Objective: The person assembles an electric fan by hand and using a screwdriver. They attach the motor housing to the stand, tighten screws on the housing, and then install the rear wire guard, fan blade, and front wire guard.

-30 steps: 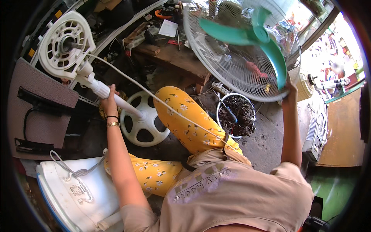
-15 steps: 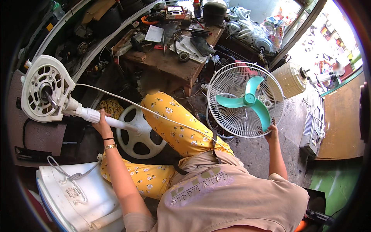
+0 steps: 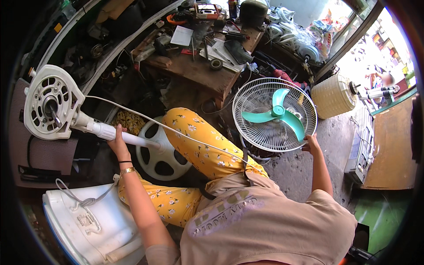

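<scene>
My left hand (image 3: 118, 144) is closed round the white pole (image 3: 140, 140) of a stand fan, just below its ribbed collar. At the pole's upper end is the white fan motor head (image 3: 37, 104), with a bare metal shaft at its centre. The pole runs to a round white base (image 3: 176, 173) with oval cut-outs, beside my knee. On the right, my right hand (image 3: 312, 144) grips the rim of a round white wire fan guard (image 3: 251, 137). A teal three-blade fan blade (image 3: 292, 120) lies inside the guard. A white cord (image 3: 141, 114) stretches from the motor head across my leg.
A cluttered wooden workbench (image 3: 194, 77) with papers, tools and a tape roll stands ahead. Beige ribbed drum (image 3: 333, 97) and a white slatted appliance (image 3: 358, 150) stand at right. A white appliance casing (image 3: 88, 216) sits at lower left. Red tool (image 3: 287, 77) lies behind the guard.
The guard with the blade has shifted left and tilted flatter in my right hand. My left hand keeps its hold on the pole. The view has turned slightly.
</scene>
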{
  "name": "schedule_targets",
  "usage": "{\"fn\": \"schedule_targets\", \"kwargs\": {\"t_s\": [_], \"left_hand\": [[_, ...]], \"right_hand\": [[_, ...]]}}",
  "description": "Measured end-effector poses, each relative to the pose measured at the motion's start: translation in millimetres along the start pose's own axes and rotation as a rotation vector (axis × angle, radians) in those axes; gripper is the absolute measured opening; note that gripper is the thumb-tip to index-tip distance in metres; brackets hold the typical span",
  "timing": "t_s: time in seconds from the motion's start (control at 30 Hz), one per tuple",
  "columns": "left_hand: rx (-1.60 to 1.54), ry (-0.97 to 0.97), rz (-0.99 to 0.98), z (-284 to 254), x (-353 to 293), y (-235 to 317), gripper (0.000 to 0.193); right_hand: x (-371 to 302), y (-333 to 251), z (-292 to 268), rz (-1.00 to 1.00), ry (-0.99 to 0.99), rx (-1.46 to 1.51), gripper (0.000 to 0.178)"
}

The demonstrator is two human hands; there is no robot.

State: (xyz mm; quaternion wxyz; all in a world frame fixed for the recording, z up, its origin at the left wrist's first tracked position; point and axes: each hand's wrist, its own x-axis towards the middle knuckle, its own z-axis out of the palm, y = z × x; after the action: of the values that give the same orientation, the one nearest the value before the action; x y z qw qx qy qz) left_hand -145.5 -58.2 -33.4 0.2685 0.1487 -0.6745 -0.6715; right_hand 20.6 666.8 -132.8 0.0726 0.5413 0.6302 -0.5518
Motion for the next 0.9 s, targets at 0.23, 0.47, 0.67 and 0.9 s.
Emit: {"fn": "schedule_targets", "kwargs": {"t_s": [0.23, 0.47, 0.67, 0.9], "left_hand": [[0.041, -0.054, -0.067, 1, -3, 1, 0.032], [0.216, 0.403, 0.582, 40, -66, 73, 0.051], [-0.344, -0.432, 0.367, 189, -197, 123, 0.043], [-0.769, -1.154, -1.19, 289, -261, 34, 0.096]], "right_hand": [[14, -4, -15, -0.18, -0.08, 0.311, 0.069], [-17, 41, -51, -0.125, 0.026, 0.698, 0.044], [-25, 50, -128, -0.176, -0.019, 0.744, 0.024], [-121, 5, -117, -0.431, -0.235, 0.749, 0.058]]}}
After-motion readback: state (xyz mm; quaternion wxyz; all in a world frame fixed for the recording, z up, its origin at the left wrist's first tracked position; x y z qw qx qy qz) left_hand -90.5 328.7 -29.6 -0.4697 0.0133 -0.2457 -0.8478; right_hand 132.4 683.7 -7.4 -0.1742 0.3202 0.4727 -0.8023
